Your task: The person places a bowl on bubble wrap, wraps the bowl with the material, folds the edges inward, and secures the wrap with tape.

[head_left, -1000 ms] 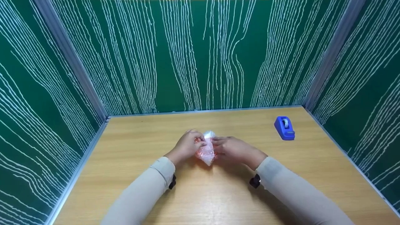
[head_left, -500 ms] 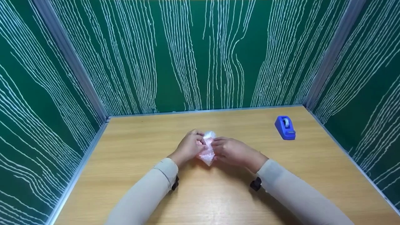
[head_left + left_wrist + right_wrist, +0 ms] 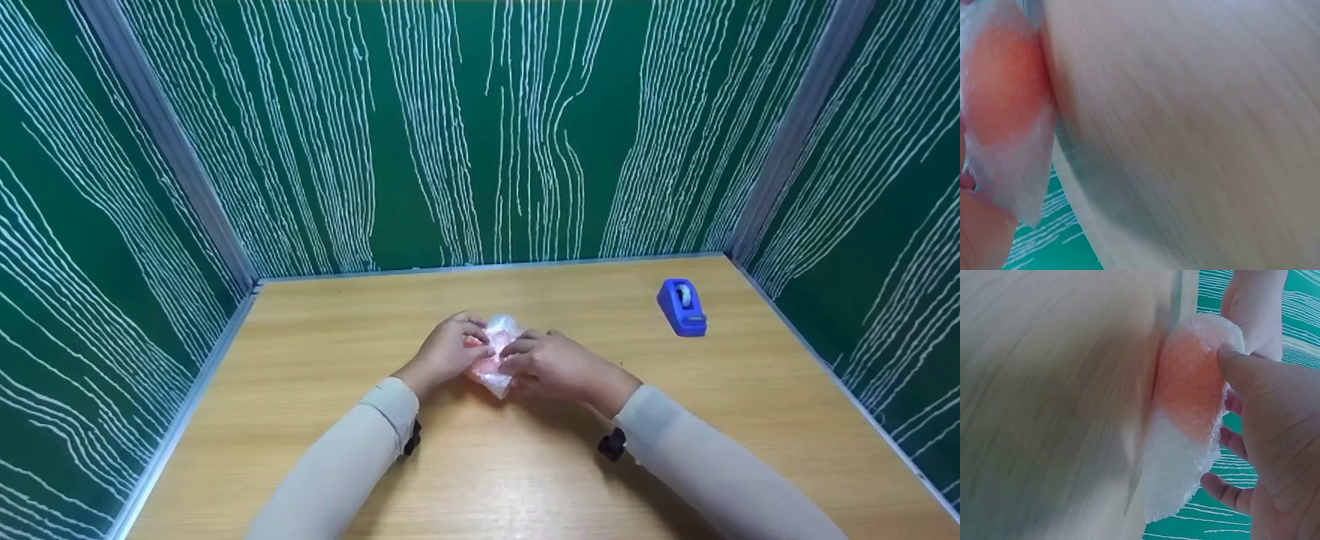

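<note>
A round orange-red object point(image 3: 1188, 385), seen through cloudy layers, lies inside a piece of bubble wrap point(image 3: 495, 386) on the table. The wrap's ends stick out past the object as loose, pointed flaps, one toward the far side and one toward the person. From the left, my left hand point(image 3: 444, 351) holds the bundle, its thumb and fingers on top of the wrap. My right hand point(image 3: 561, 367) grips the right side; in the right wrist view its thumb presses the upper edge of the wrap and the bent fingers sit along the edge.
A blue tape dispenser point(image 3: 682, 309) with a roll of tape stands at the back right of the wooden table point(image 3: 337, 322). Green panels point(image 3: 420, 135) with white wavy lines enclose the left, back and right sides.
My right hand's fingers have shifted slightly left, further over the top of the wrap. The left hand still holds its side, and the bundle stays in about the same spot.
</note>
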`<state>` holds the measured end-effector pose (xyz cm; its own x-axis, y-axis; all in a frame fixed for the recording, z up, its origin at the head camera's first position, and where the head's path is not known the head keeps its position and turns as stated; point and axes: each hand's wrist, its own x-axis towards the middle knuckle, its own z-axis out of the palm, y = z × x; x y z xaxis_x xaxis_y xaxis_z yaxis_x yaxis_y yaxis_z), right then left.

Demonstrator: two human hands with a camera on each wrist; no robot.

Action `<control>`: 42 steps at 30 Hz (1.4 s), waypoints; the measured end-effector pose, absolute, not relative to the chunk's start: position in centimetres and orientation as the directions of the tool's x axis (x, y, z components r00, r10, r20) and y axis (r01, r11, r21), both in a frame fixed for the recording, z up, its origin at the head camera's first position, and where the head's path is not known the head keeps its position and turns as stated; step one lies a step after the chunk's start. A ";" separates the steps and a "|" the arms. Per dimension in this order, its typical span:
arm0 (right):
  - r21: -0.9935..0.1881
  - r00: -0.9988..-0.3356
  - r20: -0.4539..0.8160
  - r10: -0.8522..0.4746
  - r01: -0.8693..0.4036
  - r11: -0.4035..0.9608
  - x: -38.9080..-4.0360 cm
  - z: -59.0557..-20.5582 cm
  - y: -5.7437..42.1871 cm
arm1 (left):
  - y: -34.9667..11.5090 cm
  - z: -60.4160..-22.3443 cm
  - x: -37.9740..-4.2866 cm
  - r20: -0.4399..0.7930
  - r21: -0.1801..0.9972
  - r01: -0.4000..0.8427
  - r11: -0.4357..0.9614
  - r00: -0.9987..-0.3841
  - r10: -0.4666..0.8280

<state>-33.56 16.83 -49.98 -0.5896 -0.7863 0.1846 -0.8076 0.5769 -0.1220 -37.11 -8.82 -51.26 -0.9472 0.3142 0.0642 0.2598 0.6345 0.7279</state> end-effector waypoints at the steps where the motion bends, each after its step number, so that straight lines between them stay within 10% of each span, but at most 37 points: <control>1: -0.120 -0.588 0.188 -0.786 -0.808 0.576 -33.6 -50.0 16.8 | -9.3 -51.2 -37.1 0.064 0.737 0.263 0.622 -0.944 0.322; 17: -0.107 -0.551 0.206 -0.809 -0.834 0.541 -33.7 -50.2 16.4 | -14.7 -50.6 -36.7 0.026 0.789 0.300 0.535 -0.888 0.460; 32: -0.033 -0.535 0.207 -0.819 -0.840 0.541 -33.7 -50.1 16.2 | -14.3 -51.0 -36.7 -0.025 0.834 0.141 0.533 -0.956 0.291; 42: -0.029 -0.523 0.243 -0.817 -0.846 0.533 -34.0 -50.3 16.3 | -11.6 -49.6 -34.7 0.185 0.345 0.617 0.707 -0.783 0.593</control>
<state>-33.99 16.28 -50.26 -0.5231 -0.8170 0.2425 -0.8457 0.5329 -0.0290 -34.75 -11.62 -49.59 -0.7834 0.5933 0.1851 0.6171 0.7072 0.3450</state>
